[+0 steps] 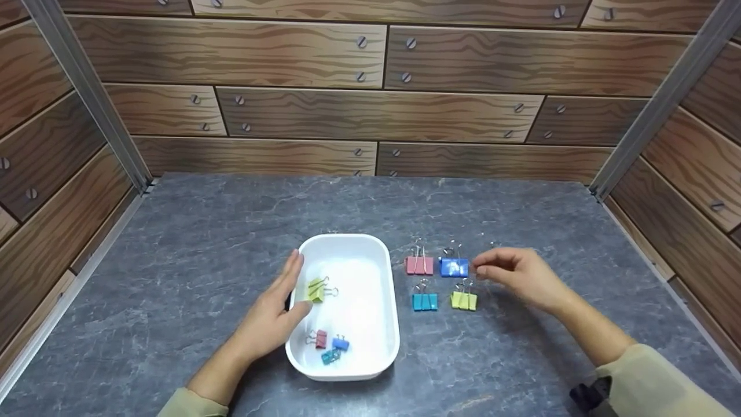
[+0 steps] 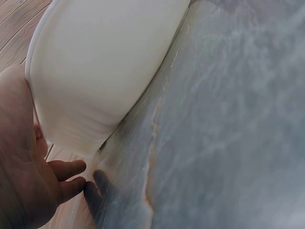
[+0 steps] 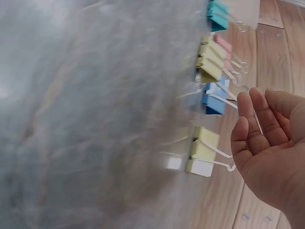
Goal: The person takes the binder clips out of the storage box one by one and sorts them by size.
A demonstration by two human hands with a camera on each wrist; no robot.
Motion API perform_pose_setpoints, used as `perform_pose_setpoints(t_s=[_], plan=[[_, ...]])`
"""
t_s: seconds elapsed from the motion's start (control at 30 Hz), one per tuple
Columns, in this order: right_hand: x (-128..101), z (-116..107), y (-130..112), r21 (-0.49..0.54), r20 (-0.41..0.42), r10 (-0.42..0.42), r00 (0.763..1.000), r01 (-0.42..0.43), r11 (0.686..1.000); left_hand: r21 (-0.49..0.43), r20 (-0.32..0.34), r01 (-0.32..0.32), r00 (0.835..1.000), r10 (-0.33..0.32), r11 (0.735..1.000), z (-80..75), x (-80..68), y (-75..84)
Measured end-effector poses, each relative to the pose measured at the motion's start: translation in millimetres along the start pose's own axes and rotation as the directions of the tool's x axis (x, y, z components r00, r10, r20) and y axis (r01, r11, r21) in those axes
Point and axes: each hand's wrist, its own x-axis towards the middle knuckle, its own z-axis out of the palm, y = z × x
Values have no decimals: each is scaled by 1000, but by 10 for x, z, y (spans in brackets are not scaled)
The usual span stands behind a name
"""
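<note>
My left hand (image 1: 269, 318) holds the left wall of a white plastic tray (image 1: 395, 341), its thumb over the rim and its fingers along the outside. Inside lie a yellow binder clip (image 1: 316, 291) and smaller pink (image 1: 321, 339), blue (image 1: 341, 343) and teal (image 1: 330, 356) binder clips. My right hand (image 1: 524, 275) hovers beside a big blue binder clip (image 1: 454, 267), fingers loosely bent, with nothing visibly pinched. Close by that hand in the right wrist view stands a large yellow binder clip (image 3: 204, 151), whose body is hidden behind the hand in the head view.
Left of the big blue clip stands a pink binder clip (image 1: 419, 265). Nearer me are a teal binder clip (image 1: 425, 302) and a yellow-green binder clip (image 1: 464, 300). The grey marbled table (image 1: 220, 231) is bounded by wood-patterned walls (image 1: 301, 55) with metal corner posts.
</note>
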Motion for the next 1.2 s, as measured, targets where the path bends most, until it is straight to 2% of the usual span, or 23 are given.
perform_pose_setpoints(t_s=[0.23,0.43,0.63,0.77,0.97,1.2], plan=[[42,92,-307,8,2,-60,998,60,998,1,-4,-3,1000,3,1000,2,-2,-3],[166,314,-571,41,52,-128,990,126,991,-13,-4,4,1000,-4,1000,5,4,7],[365,682,-814,107,89,-195,977,185,977,-16,-3,15,1000,-15,1000,10,7,16],[519,967,-922,169,123,-212,969,190,967,-6,-3,15,1000,-15,1000,3,8,19],[752,1388,-979,241,199,-215,956,165,956,-4,-1,23,1000,-23,1000,-12,7,15],[906,1721,-956,229,236,-217,947,163,960,-6,7,9,1000,-9,1000,-3,7,7]])
